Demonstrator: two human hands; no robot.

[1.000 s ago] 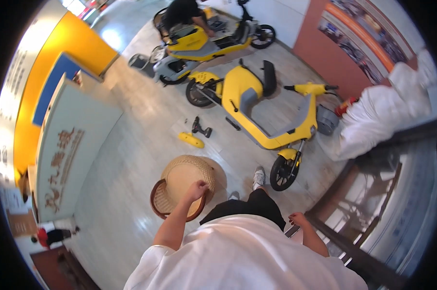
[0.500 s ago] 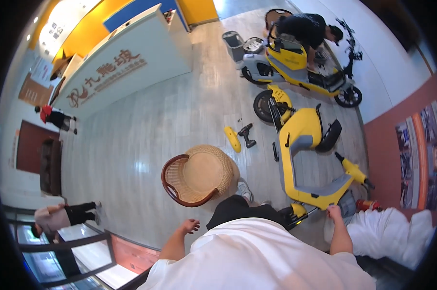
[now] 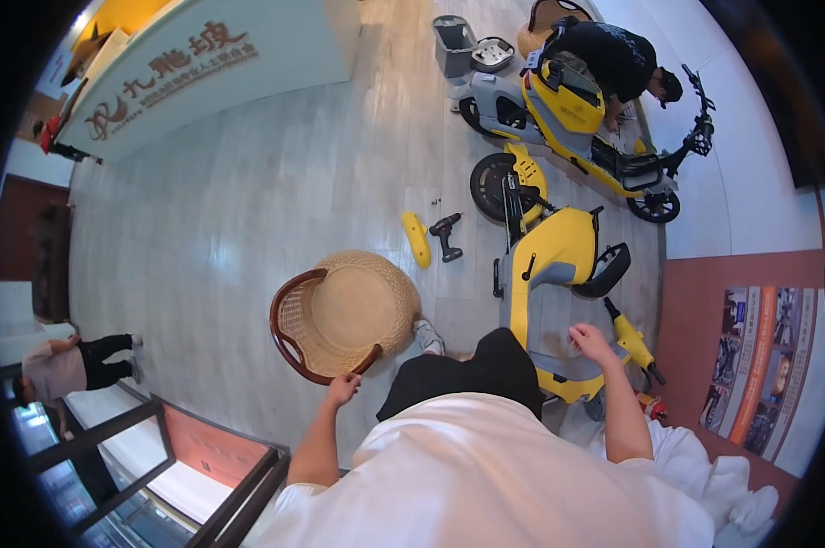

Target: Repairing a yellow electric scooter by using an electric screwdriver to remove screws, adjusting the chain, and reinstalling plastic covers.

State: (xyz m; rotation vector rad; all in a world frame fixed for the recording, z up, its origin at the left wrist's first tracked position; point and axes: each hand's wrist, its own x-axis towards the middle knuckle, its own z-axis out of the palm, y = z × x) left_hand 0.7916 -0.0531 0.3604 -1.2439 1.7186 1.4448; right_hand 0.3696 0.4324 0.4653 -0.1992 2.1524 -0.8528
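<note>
My left hand (image 3: 343, 390), fingers loosely curled, is at the lower edge of a round wicker chair (image 3: 362, 301), right by its dark wooden rail. Whether it touches the rail I cannot tell. My right hand (image 3: 590, 342) is empty, its fingers part-bent and apart, over the lower part of a yellow and grey electric scooter (image 3: 558, 242). This scooter lies on its side, partly taken apart. A yellow handlebar piece (image 3: 633, 342) with a dark grip is just right of that hand. My own leg hides part of the scooter's frame.
A cordless drill (image 3: 446, 237) and a yellow curved panel (image 3: 416, 240) lie on the floor. Beyond, a person in black (image 3: 604, 55) bends over a second yellow scooter (image 3: 567, 110). A grey bin (image 3: 453, 46) stands behind it. White cloth (image 3: 704, 475) is bunched at lower right.
The view has shifted. My left hand has come up to the chair's rail, and my right hand has moved up and left from the scooter's lower end, its fingers loosening.
</note>
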